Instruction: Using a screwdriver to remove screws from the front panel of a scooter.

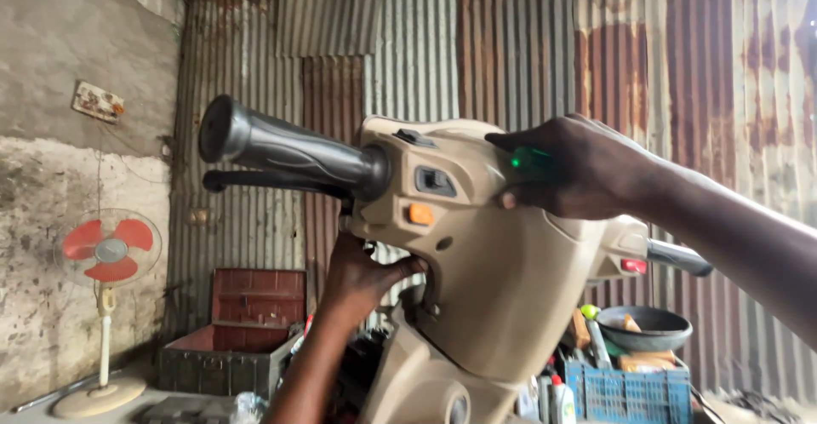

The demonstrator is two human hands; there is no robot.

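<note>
Left hand (pixel 362 275) gripped beneath the scooter handlebar cowl (pixel 477 220), forearm raised from below. Right hand (pixel 579 169) was curled closed above it, arm extended.

White bottle (pixel 562 400) with green-and-white label, bottom edge, left of blue crate (pixel 634 392). Small orange-brown packets (pixel 644 362) on the crate's top, under a grey bowl (pixel 644 328); another orange-brown pack (pixel 580 329) upright just left of the bowl. Pale rectangular plate (pixel 97 101), tilted, reddish marks, on left concrete wall; whether sign or switchboard, cannot tell. No screens.
</note>
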